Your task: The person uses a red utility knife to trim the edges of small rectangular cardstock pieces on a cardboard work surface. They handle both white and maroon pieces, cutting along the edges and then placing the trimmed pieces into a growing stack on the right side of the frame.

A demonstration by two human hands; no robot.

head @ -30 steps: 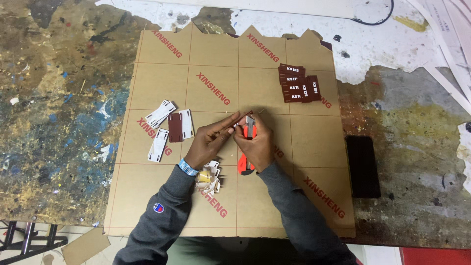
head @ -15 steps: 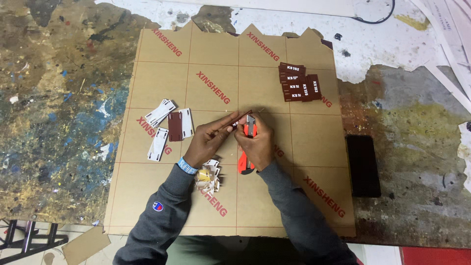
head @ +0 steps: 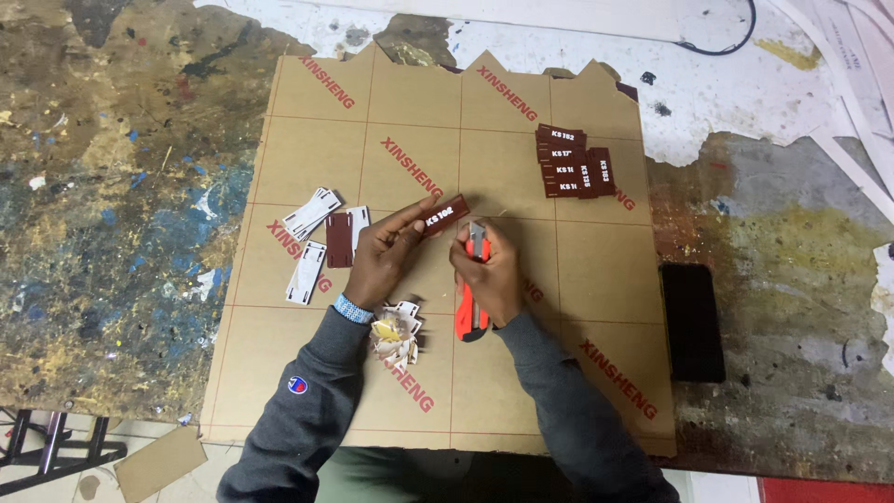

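Dark red tag (head: 443,216): a small rectangular plate with white lettering on its face, held tilted just above the middle of the brown board (head: 279,373), pinched by its lower left end.

Nearest the person, a small heap of peeled white and yellowish backing scraps (head: 395,337) lies on the board between the two grey sleeves.

Next out, the right hand (head: 492,275) is closed in a full grip around an orange utility knife (head: 471,317), the handle running back toward the wrist and the grey tip pointing up toward the tag's free end.

The left hand (head: 386,256) has thumb and fingers closed on the tag, the other fingers curled beneath.

Left of that hand, several white-faced blanks (head: 309,244) and one dark red one lie loose.

Further off, a stack of finished dark red tags (head: 573,160) sits toward the board's far right.

A black phone (head: 692,321) rests off the board on the paint-stained table (head: 102,186).

Risk, as judged: the knife tip works very near the left fingertips; a slip off the tag's edge could cut the thumb or score the lettered face. The light pinch at one end could also let the tag pivot under pressure.

Tag surface appears clean; edge detail is too small to assess.
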